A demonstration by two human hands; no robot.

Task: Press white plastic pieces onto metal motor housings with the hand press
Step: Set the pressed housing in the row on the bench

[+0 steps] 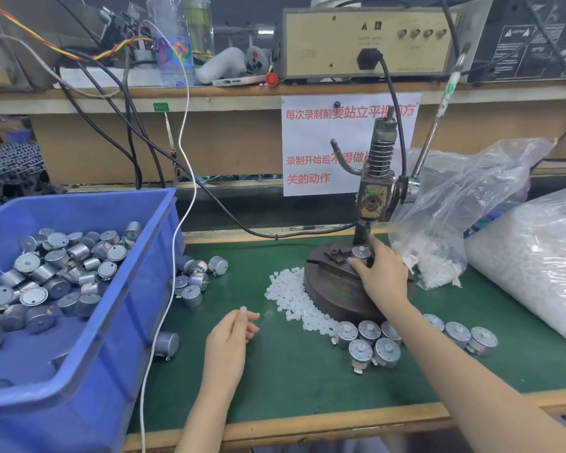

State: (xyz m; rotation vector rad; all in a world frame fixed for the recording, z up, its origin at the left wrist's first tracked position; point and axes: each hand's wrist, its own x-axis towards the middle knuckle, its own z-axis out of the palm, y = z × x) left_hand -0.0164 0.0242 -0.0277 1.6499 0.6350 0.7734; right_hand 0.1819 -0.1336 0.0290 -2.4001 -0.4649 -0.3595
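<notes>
Motor housing [361, 253] sits on the hand press [373, 191] base under the ram, right hand [381, 277] fingers curled round it to seat it square, while the left hand [232, 335] rests on the worktop [307, 371] pinching a white plastic piece [243, 309], I think.

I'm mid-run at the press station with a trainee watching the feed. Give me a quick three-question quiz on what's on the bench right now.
1. True or false: the blue bin holding motor housings stands left of the hand press.
2. What is in the right hand's grip? A) the motor housing on the press base; B) the press lever; C) a plastic bag.
3. Fill in: the loose white plastic pieces lie on the ___ mat.
Key: 1 true; 2 A; 3 green.
</notes>
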